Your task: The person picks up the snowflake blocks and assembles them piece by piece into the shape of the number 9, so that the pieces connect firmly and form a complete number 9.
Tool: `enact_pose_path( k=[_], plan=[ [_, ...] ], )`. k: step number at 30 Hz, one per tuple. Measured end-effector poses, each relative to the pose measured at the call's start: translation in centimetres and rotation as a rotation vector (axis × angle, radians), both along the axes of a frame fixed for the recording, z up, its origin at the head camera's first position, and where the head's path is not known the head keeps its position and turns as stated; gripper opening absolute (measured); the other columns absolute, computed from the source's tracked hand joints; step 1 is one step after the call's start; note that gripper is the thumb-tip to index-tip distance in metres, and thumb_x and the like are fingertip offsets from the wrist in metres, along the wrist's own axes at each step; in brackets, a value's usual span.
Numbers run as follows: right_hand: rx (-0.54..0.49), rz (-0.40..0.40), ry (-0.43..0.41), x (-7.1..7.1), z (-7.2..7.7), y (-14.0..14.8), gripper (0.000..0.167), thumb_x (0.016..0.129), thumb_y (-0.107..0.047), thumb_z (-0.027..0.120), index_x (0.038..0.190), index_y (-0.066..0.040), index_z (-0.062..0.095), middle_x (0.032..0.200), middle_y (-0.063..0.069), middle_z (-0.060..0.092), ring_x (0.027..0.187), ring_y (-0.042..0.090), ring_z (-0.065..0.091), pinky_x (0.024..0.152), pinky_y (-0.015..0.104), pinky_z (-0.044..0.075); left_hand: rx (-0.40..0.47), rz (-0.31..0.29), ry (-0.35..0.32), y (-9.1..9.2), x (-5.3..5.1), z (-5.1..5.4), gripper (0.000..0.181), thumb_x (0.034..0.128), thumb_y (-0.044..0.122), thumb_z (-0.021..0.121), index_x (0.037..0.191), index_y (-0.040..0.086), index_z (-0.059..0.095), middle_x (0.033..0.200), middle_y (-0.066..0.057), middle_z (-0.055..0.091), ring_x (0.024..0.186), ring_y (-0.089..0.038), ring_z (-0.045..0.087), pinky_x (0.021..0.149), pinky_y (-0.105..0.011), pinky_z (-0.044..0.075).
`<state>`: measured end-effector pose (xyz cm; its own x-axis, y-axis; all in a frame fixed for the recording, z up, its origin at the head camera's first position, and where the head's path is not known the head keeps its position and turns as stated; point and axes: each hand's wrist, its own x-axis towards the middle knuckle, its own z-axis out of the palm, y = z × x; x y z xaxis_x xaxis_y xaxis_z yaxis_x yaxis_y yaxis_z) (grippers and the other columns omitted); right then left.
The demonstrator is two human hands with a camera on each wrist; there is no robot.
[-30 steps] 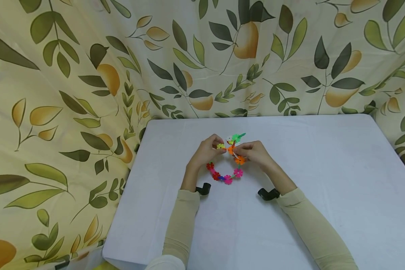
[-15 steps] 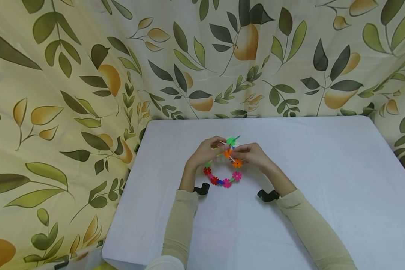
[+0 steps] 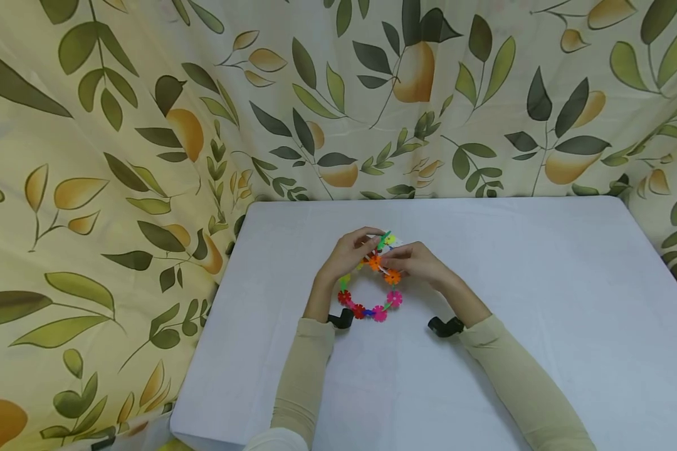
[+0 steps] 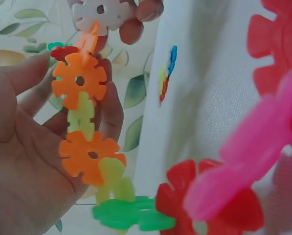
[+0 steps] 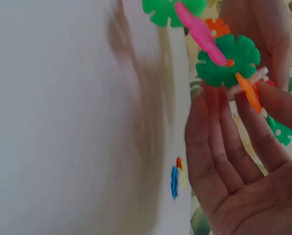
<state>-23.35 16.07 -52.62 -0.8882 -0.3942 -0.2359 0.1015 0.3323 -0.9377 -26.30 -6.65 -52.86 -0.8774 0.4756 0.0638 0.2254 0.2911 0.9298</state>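
Note:
Slotted flower-shaped discs form a looped chain (image 3: 380,313) between the two hands, with orange discs (image 3: 392,277) at its upper right. My left hand (image 3: 344,255) holds the chain's upper part; in the left wrist view an orange disc (image 4: 79,81) lies against its curled fingers, with red and green pieces (image 4: 62,53) by the thumb. My right hand (image 3: 420,262) pinches the chain from the other side. A white disc (image 4: 101,12) sits by its fingertips in the left wrist view. The right wrist view has a green disc (image 5: 229,61) above the right hand's fingers (image 5: 224,142).
A small group of blue, red and yellow pieces (image 4: 168,73) rests on the white-covered table (image 3: 485,388) beyond the hands. A curtain with leaf and fruit prints (image 3: 327,144) hangs behind the table and at its left.
The chain's loop has shifted slightly left and toward the near edge. My right hand has moved a little left, closer to my left hand. The green piece at the top has shifted left.

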Motion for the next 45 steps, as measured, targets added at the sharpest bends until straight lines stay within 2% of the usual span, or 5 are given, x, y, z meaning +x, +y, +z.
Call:
enact_pose_path(
  k=[8,12,27,39,45],
  plan=[
    [0.038,-0.067,0.032,-1.7,0.8,2.1,0.034,0.102,-0.02,0.07,0.122,0.008,0.071,0.11,0.023,0.075,0.096,0.036,0.076,0.086,0.047,0.061,0.045,-0.004,-0.021,0.0,-0.1,0.1,0.03,0.1093,0.03,0.057,0.134,0.017,0.067,0.1,-0.012,0.07,0.087,-0.023,0.068,0.08,-0.033,0.058],
    [0.215,-0.158,0.128,-3.2,0.5,3.2,0.027,0.098,-0.018,0.073,0.117,0.002,0.075,0.098,0.017,0.078,0.088,0.034,0.074,0.073,0.036,0.061,0.051,-0.005,-0.043,0.0,-0.1,0.0,0.032,0.1093,0.033,0.057,0.135,0.017,0.066,0.103,-0.017,0.069,0.089,-0.024,0.068,0.083,-0.034,0.058],
    [0.605,-0.083,0.283,-6.1,-0.8,1.4,0.035,0.092,-0.029,0.08,0.114,-0.002,0.075,0.104,0.015,0.072,0.091,0.029,0.064,0.08,0.044,0.054,0.012,0.02,-0.04,0.1,0.1,0.1,0.042,0.1084,0.046,0.054,0.137,0.017,0.066,0.102,-0.003,0.07,0.091,-0.021,0.069,0.081,-0.035,0.059],
    [0.556,-0.131,0.289,-5.8,-0.7,1.5,0.023,0.09,-0.02,0.082,0.102,-0.002,0.075,0.096,0.011,0.074,0.085,0.026,0.064,0.075,0.039,0.051,-0.009,0.023,-0.05,0.6,0.1,0.1,0.042,0.1063,0.049,0.057,0.136,0.022,0.067,0.104,-0.002,0.073,0.096,-0.019,0.065,0.081,-0.033,0.055],
    [0.482,-0.165,0.247,-5.3,-0.5,1.9,0.023,0.09,-0.02,0.081,0.104,-0.003,0.077,0.09,0.011,0.073,0.078,0.024,0.063,0.068,0.034,0.049,-0.019,0.037,-0.062,0.5,0.1,0.3,0.042,0.1057,0.05,0.057,0.138,0.025,0.067,0.111,-0.015,0.073,0.096,-0.02,0.064,0.079,-0.033,0.054]
  ],
)
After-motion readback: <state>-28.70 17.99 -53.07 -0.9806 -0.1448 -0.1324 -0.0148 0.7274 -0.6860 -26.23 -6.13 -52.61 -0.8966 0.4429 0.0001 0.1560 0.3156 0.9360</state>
